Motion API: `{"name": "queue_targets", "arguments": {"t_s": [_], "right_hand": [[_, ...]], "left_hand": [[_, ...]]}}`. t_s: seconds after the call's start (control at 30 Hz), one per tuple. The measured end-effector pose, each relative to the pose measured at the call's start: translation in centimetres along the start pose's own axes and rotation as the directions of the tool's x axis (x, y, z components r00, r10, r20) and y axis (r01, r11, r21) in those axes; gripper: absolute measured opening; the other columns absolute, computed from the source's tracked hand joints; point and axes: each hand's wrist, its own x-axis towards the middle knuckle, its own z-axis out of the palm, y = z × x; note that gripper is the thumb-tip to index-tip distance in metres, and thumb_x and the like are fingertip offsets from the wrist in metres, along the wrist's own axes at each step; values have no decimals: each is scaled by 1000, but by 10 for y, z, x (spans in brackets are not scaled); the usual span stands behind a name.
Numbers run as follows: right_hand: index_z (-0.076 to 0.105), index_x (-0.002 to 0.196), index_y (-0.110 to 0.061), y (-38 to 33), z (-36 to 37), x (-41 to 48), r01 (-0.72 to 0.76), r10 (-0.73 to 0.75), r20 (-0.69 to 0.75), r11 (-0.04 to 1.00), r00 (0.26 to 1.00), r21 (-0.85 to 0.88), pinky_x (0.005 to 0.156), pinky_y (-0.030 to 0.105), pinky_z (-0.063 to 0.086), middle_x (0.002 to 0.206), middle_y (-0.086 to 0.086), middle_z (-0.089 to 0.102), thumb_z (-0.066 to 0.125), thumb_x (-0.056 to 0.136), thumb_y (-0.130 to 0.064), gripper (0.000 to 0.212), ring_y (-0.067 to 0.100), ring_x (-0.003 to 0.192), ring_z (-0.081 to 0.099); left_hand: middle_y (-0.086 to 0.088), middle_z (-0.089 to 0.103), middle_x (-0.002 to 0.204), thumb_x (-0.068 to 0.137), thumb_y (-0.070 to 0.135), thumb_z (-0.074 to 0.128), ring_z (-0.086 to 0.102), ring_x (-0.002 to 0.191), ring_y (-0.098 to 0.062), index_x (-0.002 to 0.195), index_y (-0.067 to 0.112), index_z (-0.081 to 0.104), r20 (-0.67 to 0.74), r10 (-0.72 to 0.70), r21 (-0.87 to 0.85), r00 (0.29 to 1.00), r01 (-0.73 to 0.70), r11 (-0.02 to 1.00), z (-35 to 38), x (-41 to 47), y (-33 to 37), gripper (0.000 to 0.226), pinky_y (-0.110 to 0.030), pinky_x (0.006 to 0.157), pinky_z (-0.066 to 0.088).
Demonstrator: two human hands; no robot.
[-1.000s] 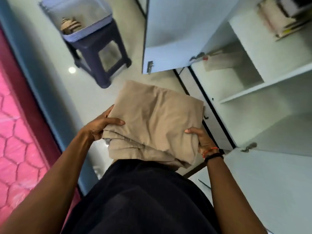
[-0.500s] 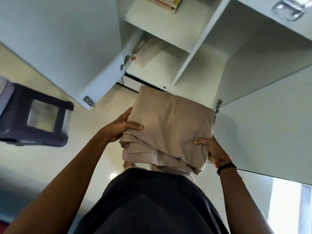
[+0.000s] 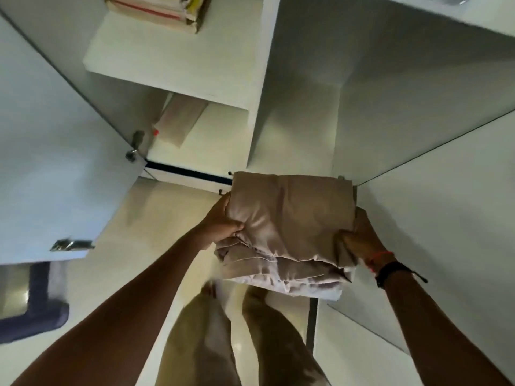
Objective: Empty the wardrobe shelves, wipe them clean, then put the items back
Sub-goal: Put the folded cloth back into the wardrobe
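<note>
Hands: left hand [image 3: 223, 227] and right hand [image 3: 359, 238] clamp the folded cloth [image 3: 287, 218] at opposite ends, fingers curled round it, mid-air just before the wardrobe [image 3: 306, 93]. Risk: loose bottom layers sag and may catch the bay edge and unfold. Long axis left-right; fold faces wardrobe, loose edges toward person.

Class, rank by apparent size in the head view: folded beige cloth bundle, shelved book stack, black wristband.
Folded beige cloth bundle, largest, though close.
Book stack on upper shelf, partly cropped.
Black wristband, smallest.
</note>
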Motion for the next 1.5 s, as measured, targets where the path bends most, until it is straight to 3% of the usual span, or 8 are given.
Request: {"name": "queue_targets", "arguments": {"t_s": [0.23,0.53,0.63,0.73,0.93,1.1,1.27,1.5], "right_hand": [[15,153,-24,-21,6,133,205,-261,-122,915,958,-348,103,46,41,133,24,50,51,84,12,85,40,119,50],[54,133,1,6,14,326,186,-485,-355,761,799,-621,98,47,40,126,35,48,46,83,0,51,52,111,50],[52,137,-4,26,30,349,169,-605,-339,628,721,-760,102,58,35,143,32,42,46,83,-24,57,56,127,39],[58,133,-18,81,66,346,229,-675,-185,474,714,-850,99,56,38,145,20,46,44,88,-44,54,47,130,43],[53,138,-26,153,102,329,123,-446,-161,542,880,-831,79,52,48,126,15,48,41,81,-54,65,36,110,40],[53,139,-25,145,94,375,162,-445,-162,605,881,-780,66,46,50,117,14,44,41,83,-49,62,34,102,40],[45,145,-28,97,82,442,102,-365,-182,637,913,-764,92,52,41,138,19,44,55,91,-39,55,44,130,36],[27,152,-14,28,69,554,64,-320,-198,652,926,-756,118,47,17,157,16,20,45,100,-30,58,41,142,19]], "left_hand": [[-7,44,144,83,-2,56,44,130,-29,152,29,17,-35,73,242,997,-63,968,18,160,7,86,-38,107,40],[-20,38,139,89,4,48,44,124,-39,150,31,29,-160,300,512,940,-181,840,63,341,8,69,-37,102,40],[-22,28,153,88,15,62,29,137,-43,153,19,26,-157,578,781,801,-258,569,67,365,-4,74,-49,112,29],[-15,33,155,91,37,54,29,142,-40,148,17,38,228,770,816,595,-549,183,83,379,-44,62,-55,113,26],[0,4,164,89,47,54,3,150,-28,156,27,9,386,520,886,762,-464,22,94,397,-116,83,-57,115,0],[13,-19,159,93,28,48,-21,145,-12,151,36,-13,272,493,908,827,-391,154,105,424,-99,84,-45,111,-21],[0,22,161,93,24,40,24,147,-29,153,29,26,192,584,962,789,-268,46,106,484,-54,61,-63,111,14],[3,-16,162,102,21,33,-11,149,-27,155,29,-4,122,351,986,928,-154,63,107,572,55,65,-68,113,0]]}}
